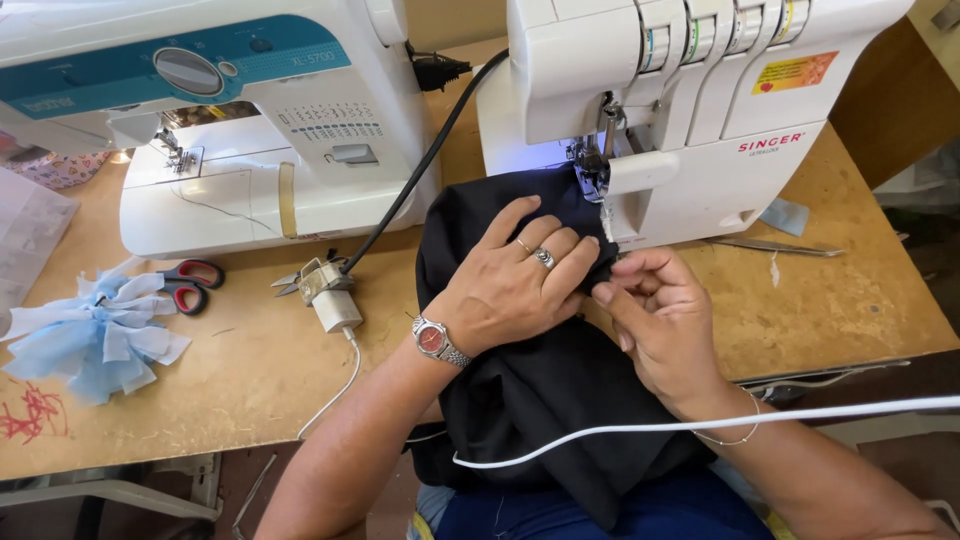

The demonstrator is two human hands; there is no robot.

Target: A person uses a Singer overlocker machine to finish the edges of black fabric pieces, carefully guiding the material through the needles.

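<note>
While left hand (520, 285) presses black fabric (540, 390) flat | right hand (655, 320) pinches its edge

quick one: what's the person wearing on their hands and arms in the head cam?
Both forearms are bare, no sleeves in view. The left hand has a silver ring and a thinner band on the next finger; a metal wristwatch with a red dial sits on that wrist. The right hand is ringless, with a thin chain bracelet at the wrist.

Black fabric (530, 390), rumpled, lies from table edge up under the white overlock machine's (700, 110) presser foot.
</note>
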